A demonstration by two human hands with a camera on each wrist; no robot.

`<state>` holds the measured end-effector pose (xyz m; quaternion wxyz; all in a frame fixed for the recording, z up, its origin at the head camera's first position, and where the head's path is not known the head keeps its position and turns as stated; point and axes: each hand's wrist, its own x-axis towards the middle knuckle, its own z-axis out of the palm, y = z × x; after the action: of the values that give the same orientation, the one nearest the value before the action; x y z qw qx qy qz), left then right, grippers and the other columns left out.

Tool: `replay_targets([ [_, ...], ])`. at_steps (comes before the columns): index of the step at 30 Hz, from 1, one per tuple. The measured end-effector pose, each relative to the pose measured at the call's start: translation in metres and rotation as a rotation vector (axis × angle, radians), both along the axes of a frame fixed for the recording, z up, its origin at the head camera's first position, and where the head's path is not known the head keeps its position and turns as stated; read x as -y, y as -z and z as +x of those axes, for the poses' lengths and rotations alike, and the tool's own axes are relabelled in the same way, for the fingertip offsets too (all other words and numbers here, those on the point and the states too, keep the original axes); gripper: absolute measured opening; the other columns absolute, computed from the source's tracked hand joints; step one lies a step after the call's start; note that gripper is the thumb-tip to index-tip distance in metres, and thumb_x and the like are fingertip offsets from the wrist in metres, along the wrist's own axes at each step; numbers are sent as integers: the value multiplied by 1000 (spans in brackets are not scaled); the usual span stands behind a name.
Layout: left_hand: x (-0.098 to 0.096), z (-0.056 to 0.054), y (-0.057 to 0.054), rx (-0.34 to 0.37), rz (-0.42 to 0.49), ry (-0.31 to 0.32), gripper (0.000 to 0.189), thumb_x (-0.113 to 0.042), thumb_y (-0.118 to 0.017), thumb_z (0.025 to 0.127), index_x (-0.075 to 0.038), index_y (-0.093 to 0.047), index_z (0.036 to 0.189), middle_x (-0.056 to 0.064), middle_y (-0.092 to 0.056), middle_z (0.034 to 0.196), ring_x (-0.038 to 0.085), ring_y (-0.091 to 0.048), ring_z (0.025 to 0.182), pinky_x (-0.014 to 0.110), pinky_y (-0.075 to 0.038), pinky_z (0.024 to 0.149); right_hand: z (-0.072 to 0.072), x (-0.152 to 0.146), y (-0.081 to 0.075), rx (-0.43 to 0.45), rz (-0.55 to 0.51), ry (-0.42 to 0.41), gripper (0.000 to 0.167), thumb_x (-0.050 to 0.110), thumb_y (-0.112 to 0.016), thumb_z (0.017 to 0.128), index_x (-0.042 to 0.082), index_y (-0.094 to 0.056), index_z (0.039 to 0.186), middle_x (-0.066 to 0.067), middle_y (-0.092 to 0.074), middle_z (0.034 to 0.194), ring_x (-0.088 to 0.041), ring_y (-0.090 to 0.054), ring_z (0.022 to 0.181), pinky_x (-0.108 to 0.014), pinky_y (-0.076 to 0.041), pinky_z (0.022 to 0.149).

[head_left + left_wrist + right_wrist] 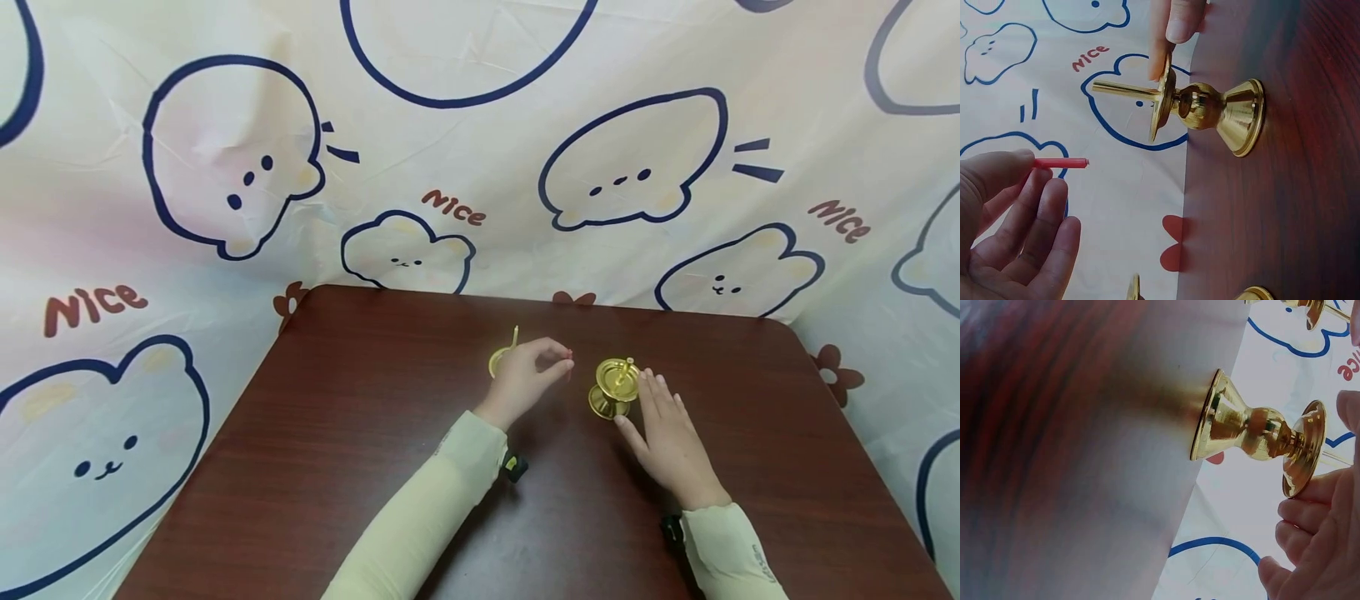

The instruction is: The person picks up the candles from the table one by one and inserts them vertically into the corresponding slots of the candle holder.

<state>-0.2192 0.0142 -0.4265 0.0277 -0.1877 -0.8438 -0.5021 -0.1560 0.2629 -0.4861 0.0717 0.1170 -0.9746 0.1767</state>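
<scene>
In the left wrist view, my left hand (1025,215) pinches a thin red candle (1063,163) between thumb and forefinger, one end sticking out past the fingertips. A brass candle holder (617,381) with a flared foot, round stem, shallow dish and upright tube stands to the right of that hand. Beside it is my right hand (670,442), fingers extended and thumb spread, with fingertips right at the dish's rim (1305,450). Partly hidden behind the left hand is a second brass holder (495,362); its tube shows above the knuckles.
Both holders stand on a dark red-brown wooden table (330,433). A pale cloth (495,167) printed with cartoon faces hangs behind the table and along its sides. Each wrist wears a dark strap (514,467) with a small device.
</scene>
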Motion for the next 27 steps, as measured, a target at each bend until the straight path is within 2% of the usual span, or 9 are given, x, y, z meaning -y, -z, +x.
replay_targets([
  [6,-3,0,-2,24,29,1,13,-23,-74,95,-15,-74,104,-8,-74,91,10,-69,87,42,-57,89,1,0,2,0,-10,4,78,42,-52,105,-7,-21,157,-29,-23,162,-47,-20,150,-64,-18,118],
  [10,-5,-2,-2,16,32,7,13,-23,-74,95,-14,-74,105,-8,-74,92,8,-69,87,37,-57,88,0,1,2,-8,-12,4,78,43,-52,105,-7,-22,157,-29,-23,162,-47,-20,150,-64,-18,118],
  [16,-12,-6,-4,-32,50,24,12,-20,-74,95,-12,-75,104,-8,-74,90,10,-71,86,26,-55,82,-1,4,1,-23,-14,1,77,41,-52,105,-8,-23,156,-30,-24,161,-47,-20,149,-65,-20,117],
  [20,-16,-8,-6,-36,73,34,11,-19,-73,96,-13,-74,103,-8,-73,88,7,-71,85,23,-55,79,-2,5,3,-16,-12,2,78,42,-53,105,-7,-22,157,-30,-23,162,-47,-20,150,-65,-19,117],
  [27,-25,-13,-14,-67,78,29,15,-21,-73,96,-13,-74,109,-5,-75,98,6,-70,90,20,-55,82,-2,5,3,-45,-6,-9,76,39,-54,105,-9,-24,155,-30,-25,161,-48,-22,149,-66,-22,115],
])
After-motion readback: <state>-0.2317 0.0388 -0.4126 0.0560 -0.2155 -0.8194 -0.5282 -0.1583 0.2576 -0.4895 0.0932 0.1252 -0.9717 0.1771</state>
